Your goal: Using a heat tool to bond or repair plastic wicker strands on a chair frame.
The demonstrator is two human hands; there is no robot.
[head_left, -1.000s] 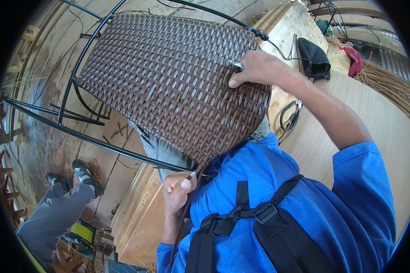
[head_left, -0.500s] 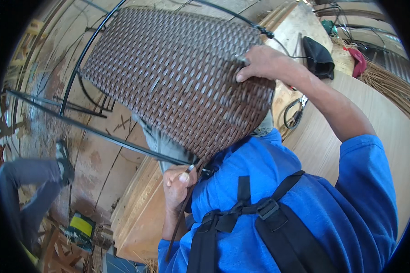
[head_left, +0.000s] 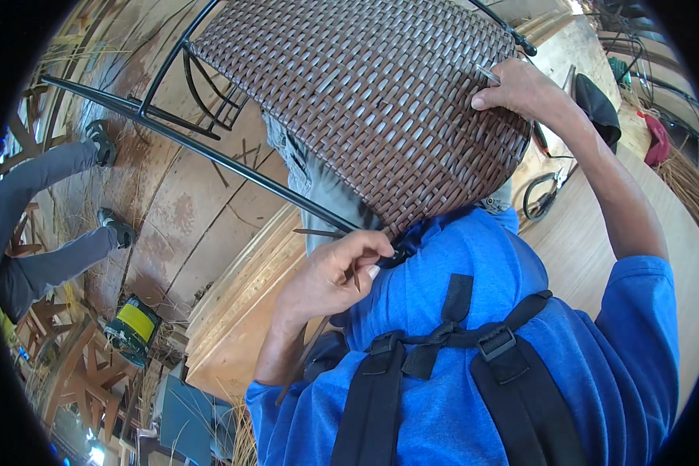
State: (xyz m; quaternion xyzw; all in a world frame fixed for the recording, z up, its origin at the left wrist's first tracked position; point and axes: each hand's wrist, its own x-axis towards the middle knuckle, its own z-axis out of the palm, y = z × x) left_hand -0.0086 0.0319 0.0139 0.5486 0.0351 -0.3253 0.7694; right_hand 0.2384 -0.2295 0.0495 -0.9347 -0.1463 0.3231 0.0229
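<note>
Woven chair panel [head_left: 380,101] — brown, flat plastic strands in a tight basket pattern — fills the top centre of the head view, stretched on a black metal tube frame [head_left: 210,151] and resting against the person's lap. Right hand [head_left: 520,89] lies on the panel's right edge, pinching a thin metal tool [head_left: 488,74]. Left hand [head_left: 330,276] is clenched on one loose brown strand [head_left: 318,233] at the lower edge. Plywood sheets [head_left: 233,311] — bare boards — lie open on the left, where another person's two legs [head_left: 46,217] stand.
</note>
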